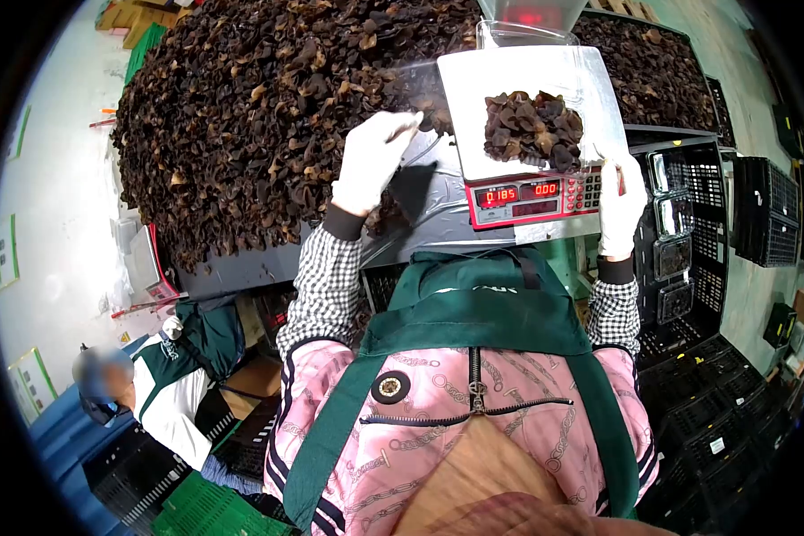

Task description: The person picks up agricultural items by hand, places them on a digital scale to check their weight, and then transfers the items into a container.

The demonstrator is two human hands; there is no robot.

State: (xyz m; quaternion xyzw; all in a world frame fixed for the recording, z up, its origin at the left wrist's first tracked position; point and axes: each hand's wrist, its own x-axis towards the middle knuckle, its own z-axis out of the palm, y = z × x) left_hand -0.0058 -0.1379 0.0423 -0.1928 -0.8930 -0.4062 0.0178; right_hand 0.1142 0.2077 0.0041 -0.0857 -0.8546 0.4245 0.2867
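A heap of dark brown, ear-like fungus pieces (533, 130) lies on the pale plate of a red scale (486, 214). Its lit display reads 0.185 and 0.00. Left of the plate, my white-gloved left hand (375, 161) is closed in a pinch above the big pile of the same pieces (268, 107); what is between the fingertips, if anything, is too small to make out. My gloved right hand (622, 205) rests at the scale's right front edge, beside the keypad, with thumb and fingers slightly apart and nothing visible in it.
A clear container (531, 16) stands behind the scale. Black crates (710, 214) at the right hold clear boxes (673, 259). A co-worker (170, 384) is at the lower left, near a green crate (210, 509). More fungus lies at the back right.
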